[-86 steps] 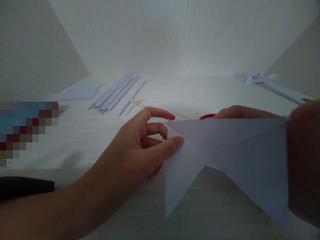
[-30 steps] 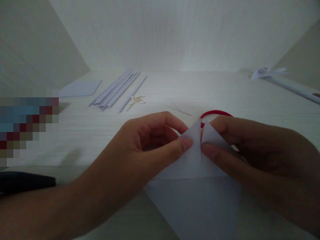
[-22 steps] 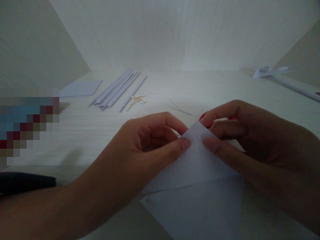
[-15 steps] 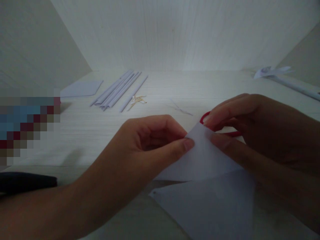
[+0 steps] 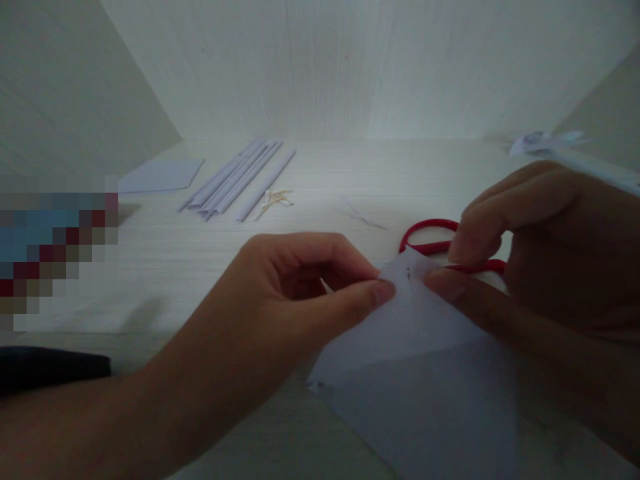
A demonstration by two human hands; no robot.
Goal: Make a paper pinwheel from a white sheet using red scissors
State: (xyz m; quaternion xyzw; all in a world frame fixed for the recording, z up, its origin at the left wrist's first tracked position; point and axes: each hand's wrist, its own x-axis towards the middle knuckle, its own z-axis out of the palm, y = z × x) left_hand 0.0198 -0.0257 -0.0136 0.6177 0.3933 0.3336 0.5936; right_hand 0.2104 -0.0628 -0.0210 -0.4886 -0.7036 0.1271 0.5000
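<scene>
A white sheet of paper (image 5: 425, 400) is in front of me, its pointed upper corner raised and marked with small dark specks. My left hand (image 5: 320, 287) is closed, pinching the sheet's left edge just below that corner between thumb and index finger. On the other side, my right hand (image 5: 520, 267) has its thumb against the paper's right edge. Its curled index finger is lifted off the corner, with a gap to the thumb. Red-handled scissors (image 5: 430, 223) lie behind the corner, partly covered by the paper and my right fingers; the blades are hidden.
Several rolled paper tubes (image 5: 230, 177) lie at the back left, beside cotton swabs (image 5: 275, 200) and a flat white sheet (image 5: 163, 175). Thin paper scraps (image 5: 365, 219) are mid-table. A folded paper piece (image 5: 545, 141) is at the back right. A dark object (image 5: 55, 367) sits at the left edge.
My right index finger has lifted off the paper's corner and moved right, uncovering the specks and more of the scissors' handles. My left hand keeps its pinch, shifted slightly right.
</scene>
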